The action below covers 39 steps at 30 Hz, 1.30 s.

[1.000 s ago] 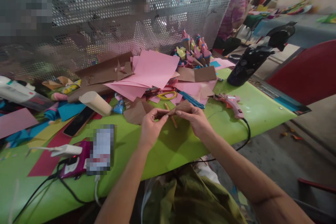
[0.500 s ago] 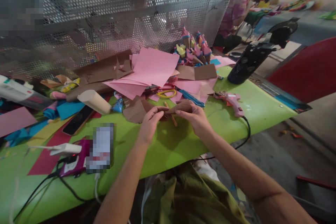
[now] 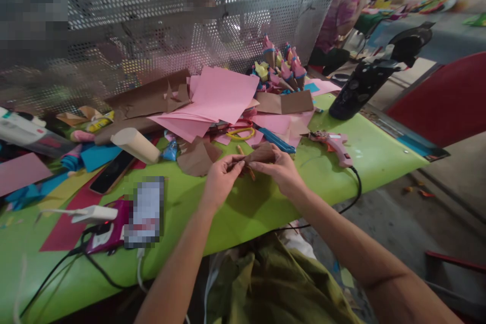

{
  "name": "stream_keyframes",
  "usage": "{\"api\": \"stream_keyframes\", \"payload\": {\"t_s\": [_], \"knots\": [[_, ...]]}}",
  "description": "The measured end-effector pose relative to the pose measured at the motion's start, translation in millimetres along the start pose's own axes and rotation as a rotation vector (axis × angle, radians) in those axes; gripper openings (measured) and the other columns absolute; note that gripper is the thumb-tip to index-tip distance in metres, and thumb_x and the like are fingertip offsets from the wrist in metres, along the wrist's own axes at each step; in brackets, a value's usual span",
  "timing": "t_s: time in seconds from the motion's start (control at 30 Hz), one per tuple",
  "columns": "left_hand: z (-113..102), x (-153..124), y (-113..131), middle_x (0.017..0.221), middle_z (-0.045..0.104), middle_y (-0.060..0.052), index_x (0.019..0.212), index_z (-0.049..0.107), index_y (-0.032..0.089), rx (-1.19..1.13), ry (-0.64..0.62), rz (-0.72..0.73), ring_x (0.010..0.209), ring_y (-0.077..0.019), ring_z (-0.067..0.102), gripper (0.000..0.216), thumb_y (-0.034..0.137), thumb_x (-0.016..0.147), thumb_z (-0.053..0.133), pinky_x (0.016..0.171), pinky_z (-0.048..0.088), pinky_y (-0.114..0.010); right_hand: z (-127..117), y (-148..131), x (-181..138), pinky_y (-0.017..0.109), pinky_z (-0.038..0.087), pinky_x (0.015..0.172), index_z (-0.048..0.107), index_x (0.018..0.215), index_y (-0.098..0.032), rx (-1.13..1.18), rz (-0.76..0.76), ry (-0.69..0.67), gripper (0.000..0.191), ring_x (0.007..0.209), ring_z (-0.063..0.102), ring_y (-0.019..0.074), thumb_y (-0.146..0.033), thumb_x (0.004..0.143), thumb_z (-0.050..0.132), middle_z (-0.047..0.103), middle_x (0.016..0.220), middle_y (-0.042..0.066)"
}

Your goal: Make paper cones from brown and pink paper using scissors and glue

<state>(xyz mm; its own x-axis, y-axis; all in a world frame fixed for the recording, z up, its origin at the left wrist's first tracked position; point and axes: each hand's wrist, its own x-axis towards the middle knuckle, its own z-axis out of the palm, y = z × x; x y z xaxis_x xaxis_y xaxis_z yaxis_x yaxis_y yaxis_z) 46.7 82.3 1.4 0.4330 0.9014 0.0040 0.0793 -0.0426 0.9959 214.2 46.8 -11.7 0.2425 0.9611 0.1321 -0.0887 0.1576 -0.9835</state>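
Note:
Both my hands meet over the green table (image 3: 364, 154) on a piece of brown paper (image 3: 261, 154) rolled into a cone-like shape. My left hand (image 3: 220, 182) pinches its left tip with closed fingers. My right hand (image 3: 279, 171) curls over its wider right part. Under the paper lies a thin brown stick (image 3: 243, 153). A loose brown paper scrap (image 3: 195, 158) sits just left of my hands. A pink glue gun (image 3: 334, 144) with a black cord lies to the right.
Pink sheets (image 3: 220, 96), yellow-handled scissors (image 3: 240, 134) and finished paper cones (image 3: 281, 68) are piled behind. A cream cone (image 3: 134, 145), a black phone (image 3: 112, 172) and a charger (image 3: 94, 213) lie left. A black bottle (image 3: 360, 88) stands right. A perforated metal screen (image 3: 152, 25) backs the table; another person sits beyond.
My hands have shifted slightly, with the left fingers closing tighter onto the tip of the brown paper. Nothing else on the table has moved.

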Motion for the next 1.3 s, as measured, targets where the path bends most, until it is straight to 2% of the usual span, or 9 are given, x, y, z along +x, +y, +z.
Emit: {"api": "stream_keyframes", "payload": {"t_s": [0.2, 0.3, 0.43, 0.53, 0.7, 0.8, 1.0, 1.17, 1.3], "knots": [[0.9, 0.2, 2.0, 0.083, 0.075, -0.005, 0.098, 0.074, 0.016, -0.015, -0.009, -0.008, 0.074, -0.0164, 0.068, 0.025, 0.035, 0.082, 0.068, 0.073, 0.058, -0.03, 0.0, -4.5, -0.9, 0.043, 0.049, 0.096, 0.079, 0.073, -0.024, -0.024, -0.031, -0.015, 0.023, 0.11, 0.06, 0.0304, -0.041, 0.061, 0.089, 0.07, 0.086, 0.006], [-1.2, 1.1, 2.1, 0.082, 0.074, -0.005, 0.097, 0.073, 0.016, 0.0, 0.019, 0.001, 0.073, -0.016, 0.067, 0.026, 0.036, 0.082, 0.068, 0.071, 0.057, -0.03, -0.8, -2.8, -0.1, 0.043, 0.047, 0.097, 0.08, 0.073, -0.026, -0.034, -0.064, -0.021, 0.017, 0.107, 0.06, 0.0292, -0.041, 0.067, 0.085, 0.072, 0.087, 0.006], [-6.0, 1.8, 0.7, 0.084, 0.074, -0.005, 0.097, 0.072, 0.016, 0.018, 0.039, 0.001, 0.075, -0.0171, 0.067, 0.026, 0.037, 0.083, 0.067, 0.07, 0.056, -0.03, -3.8, 3.2, 2.0, 0.041, 0.047, 0.096, 0.081, 0.076, -0.026, -0.015, -0.049, 0.025, 0.017, 0.105, 0.059, 0.027, -0.042, 0.069, 0.082, 0.071, 0.097, 0.006], [-8.3, 0.9, 0.3, 0.088, 0.075, -0.006, 0.102, 0.072, 0.018, 0.145, 0.041, 0.028, 0.077, -0.0192, 0.068, 0.027, 0.039, 0.088, 0.061, 0.072, 0.056, -0.032, -5.4, 5.0, 2.6, 0.04, 0.047, 0.096, 0.08, 0.076, -0.025, -0.019, -0.04, 0.019, 0.017, 0.104, 0.059, 0.0263, -0.041, 0.07, 0.081, 0.07, 0.095, 0.006], [-7.0, 0.1, 0.1, 0.118, 0.074, -0.012, 0.121, 0.068, 0.022, 0.506, 0.023, 0.216, 0.109, -0.0278, 0.067, 0.035, 0.041, 0.095, 0.055, 0.095, 0.052, -0.042, -4.2, 4.7, 2.0, 0.038, 0.048, 0.094, 0.079, 0.071, -0.024, -0.076, -0.017, 0.028, 0.021, 0.104, 0.058, 0.0257, -0.043, 0.065, 0.084, 0.064, 0.103, 0.007], [-6.1, 1.3, -1.8, 0.125, 0.071, -0.013, 0.127, 0.064, 0.02, 0.573, -0.025, 0.263, 0.116, -0.0287, 0.065, 0.037, 0.038, 0.096, 0.052, 0.101, 0.049, -0.045, -3.3, 3.9, 1.4, 0.037, 0.048, 0.095, 0.078, 0.074, -0.024, -0.108, -0.029, -0.012, 0.025, 0.106, 0.058, 0.0259, -0.047, 0.066, 0.084, 0.063, 0.104, 0.006], [-8.5, 2.1, -4.1, 0.123, 0.071, -0.014, 0.124, 0.064, 0.019, 0.519, -0.007, 0.199, 0.115, -0.0285, 0.065, 0.037, 0.039, 0.098, 0.048, 0.1, 0.05, -0.044, -5.8, 0.2, 0.6, 0.04, 0.045, 0.098, 0.072, 0.07, -0.023, -0.125, -0.05, 0.049, 0.027, 0.106, 0.06, 0.0262, -0.048, 0.068, 0.082, 0.067, 0.11, 0.007], [-7.4, 1.8, -3.5, 0.122, 0.072, -0.012, 0.125, 0.063, 0.02, 0.454, -0.051, 0.176, 0.114, -0.0276, 0.066, 0.035, 0.036, 0.096, 0.052, 0.099, 0.05, -0.044, -5.9, 2.2, 1.2, 0.041, 0.046, 0.097, 0.068, 0.063, -0.023, -0.078, -0.05, 0.074, 0.03, 0.105, 0.06, 0.0258, -0.049, 0.068, 0.081, 0.067, 0.108, 0.007], [-7.9, 2.7, -3.9, 0.125, 0.071, -0.011, 0.124, 0.064, 0.021, 0.373, -0.037, 0.156, 0.116, -0.0261, 0.064, 0.033, 0.034, 0.095, 0.052, 0.102, 0.048, -0.042, -6.2, 4.0, 2.7, 0.04, 0.045, 0.099, 0.072, 0.067, -0.024, -0.038, -0.027, 0.051, 0.029, 0.108, 0.06, 0.0258, -0.052, 0.07, 0.08, 0.066, 0.109, 0.007]]}}
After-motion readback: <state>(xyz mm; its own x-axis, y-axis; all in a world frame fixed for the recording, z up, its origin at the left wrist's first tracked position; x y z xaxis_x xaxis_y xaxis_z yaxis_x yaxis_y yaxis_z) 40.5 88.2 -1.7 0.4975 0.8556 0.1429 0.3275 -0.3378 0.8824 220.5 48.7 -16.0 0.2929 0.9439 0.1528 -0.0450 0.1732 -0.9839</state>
